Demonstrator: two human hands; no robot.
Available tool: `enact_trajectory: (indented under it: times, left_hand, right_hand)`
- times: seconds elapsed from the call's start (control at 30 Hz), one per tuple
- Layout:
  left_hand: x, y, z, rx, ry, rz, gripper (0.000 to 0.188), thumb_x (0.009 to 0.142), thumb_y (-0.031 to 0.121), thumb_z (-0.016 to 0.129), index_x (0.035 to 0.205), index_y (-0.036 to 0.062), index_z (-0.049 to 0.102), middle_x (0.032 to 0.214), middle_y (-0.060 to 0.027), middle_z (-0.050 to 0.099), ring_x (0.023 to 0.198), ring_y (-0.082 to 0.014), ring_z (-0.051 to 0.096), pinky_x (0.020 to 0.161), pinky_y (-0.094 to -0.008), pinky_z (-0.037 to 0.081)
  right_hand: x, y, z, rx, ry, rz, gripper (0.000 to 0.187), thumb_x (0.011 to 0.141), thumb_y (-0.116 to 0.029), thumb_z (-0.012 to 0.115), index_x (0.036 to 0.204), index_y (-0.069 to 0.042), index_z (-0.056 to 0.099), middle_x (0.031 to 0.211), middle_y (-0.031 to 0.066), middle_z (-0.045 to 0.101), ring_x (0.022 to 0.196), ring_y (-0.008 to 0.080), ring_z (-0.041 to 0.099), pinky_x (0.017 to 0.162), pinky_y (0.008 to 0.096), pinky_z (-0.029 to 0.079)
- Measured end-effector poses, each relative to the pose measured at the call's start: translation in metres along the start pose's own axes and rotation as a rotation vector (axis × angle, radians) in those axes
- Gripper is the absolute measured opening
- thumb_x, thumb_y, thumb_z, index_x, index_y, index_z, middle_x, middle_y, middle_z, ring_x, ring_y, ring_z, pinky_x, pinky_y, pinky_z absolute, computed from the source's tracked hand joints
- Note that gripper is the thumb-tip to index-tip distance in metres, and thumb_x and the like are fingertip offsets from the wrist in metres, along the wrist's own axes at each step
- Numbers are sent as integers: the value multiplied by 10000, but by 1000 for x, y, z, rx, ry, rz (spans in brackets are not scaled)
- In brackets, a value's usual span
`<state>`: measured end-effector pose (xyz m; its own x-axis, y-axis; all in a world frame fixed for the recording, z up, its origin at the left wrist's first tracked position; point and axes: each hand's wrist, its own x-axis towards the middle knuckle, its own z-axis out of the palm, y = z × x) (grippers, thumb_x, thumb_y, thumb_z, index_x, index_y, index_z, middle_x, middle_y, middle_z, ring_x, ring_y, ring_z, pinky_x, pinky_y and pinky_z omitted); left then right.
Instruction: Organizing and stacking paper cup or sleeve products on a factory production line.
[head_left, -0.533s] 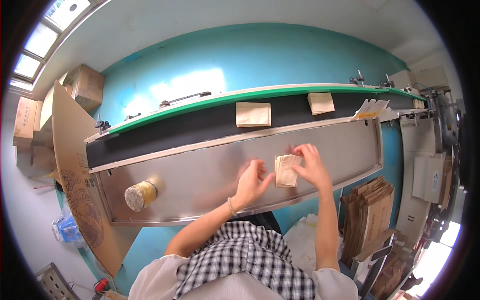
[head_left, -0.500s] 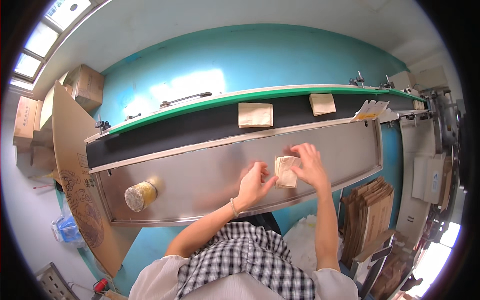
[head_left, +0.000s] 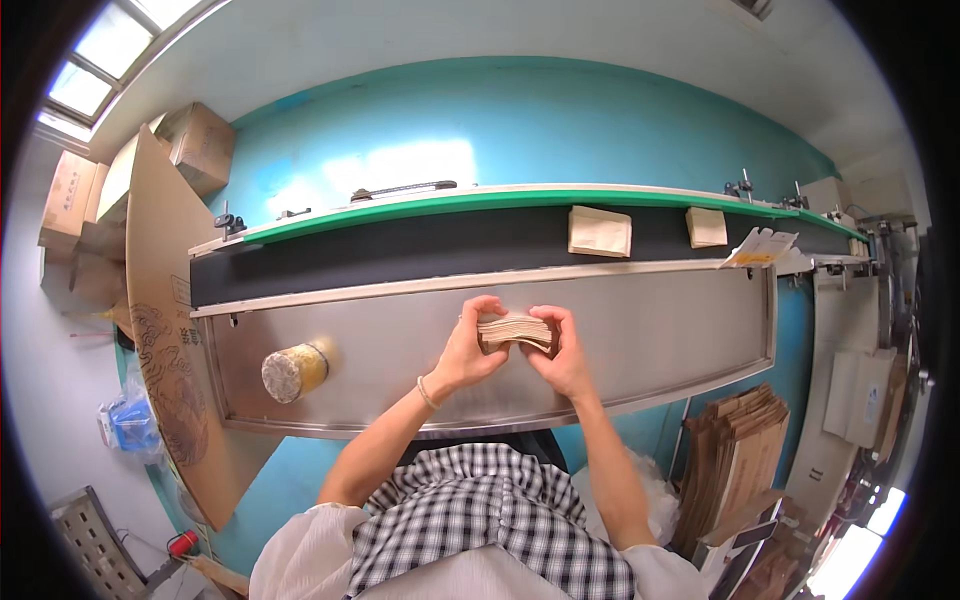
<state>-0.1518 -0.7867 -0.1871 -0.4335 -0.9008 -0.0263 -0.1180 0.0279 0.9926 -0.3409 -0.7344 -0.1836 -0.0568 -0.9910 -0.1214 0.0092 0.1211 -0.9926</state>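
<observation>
A stack of beige folded paper napkins (head_left: pixel 516 330) is held between my two hands above the metal tray, its layered edges facing me. My left hand (head_left: pixel 470 345) closes on the stack's left end, fingers curled round it. At the right end, my right hand (head_left: pixel 565 360) grips it the same way. Both thumbs are at the near side, close to each other in the middle. Beyond them, two similar napkin stacks, a nearer one (head_left: pixel 600 232) and one farther right (head_left: pixel 706 227), lie on a black conveyor belt (head_left: pixel 400 252).
The shallow metal tray (head_left: pixel 680 320) runs along the belt's near side. On its left lies a yellowish cylinder (head_left: pixel 295 371). A large cardboard sheet (head_left: pixel 165 340) stands at the left end. Flattened cartons (head_left: pixel 730 455) lean at the lower right. A green rail (head_left: pixel 520 200) edges the belt.
My hands have closed on the napkin stack from both ends, and it has been lifted and turned edge-on, slightly leftward. Both stacks on the belt have travelled right. The view has shifted a little.
</observation>
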Motion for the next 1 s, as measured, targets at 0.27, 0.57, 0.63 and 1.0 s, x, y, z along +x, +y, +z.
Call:
enact_trajectory:
  times: [0.27, 0.57, 0.63, 1.0]
  left_hand:
    - [1, -2, 21, -34, 35, 52, 592, 785, -21, 667, 1313, 25, 402, 1167, -175, 604, 1128, -290, 603, 964, -384, 491]
    - [75, 26, 14, -353, 462, -277, 349, 1014, 248, 597, 1230, -7, 497, 893, -47, 645, 706, -85, 597, 635, -247, 504]
    - [91, 14, 0, -354, 501, -262, 335, 1018, 250, 587, 1219, -8, 519, 923, -60, 644, 747, -89, 602, 666, -254, 508]
    - [-136, 58, -3, 263, 554, -381, 140, 926, 90, 670, 1046, 19, 686, 906, -116, 697, 771, -189, 666, 702, -295, 525]
  right_hand:
    - [3, 8, -4, -32, 89, -40, 498, 803, 116, 545, 1260, -55, 443, 1219, 86, 551, 1132, 157, 558, 960, 299, 483]
    - [104, -7, -21, -23, 171, -139, 422, 978, -101, 619, 1370, -8, 491, 1113, 73, 642, 930, 112, 612, 785, 259, 512]
    - [137, -21, -39, -252, 231, 81, 407, 981, -115, 610, 1346, 27, 500, 1180, 131, 614, 1038, 190, 605, 865, 315, 500]
    - [124, 22, -80, -1576, 451, -217, 663, 1025, -453, 430, 1491, 15, 372, 1609, 159, 294, 1494, 323, 254, 1155, 597, 159]
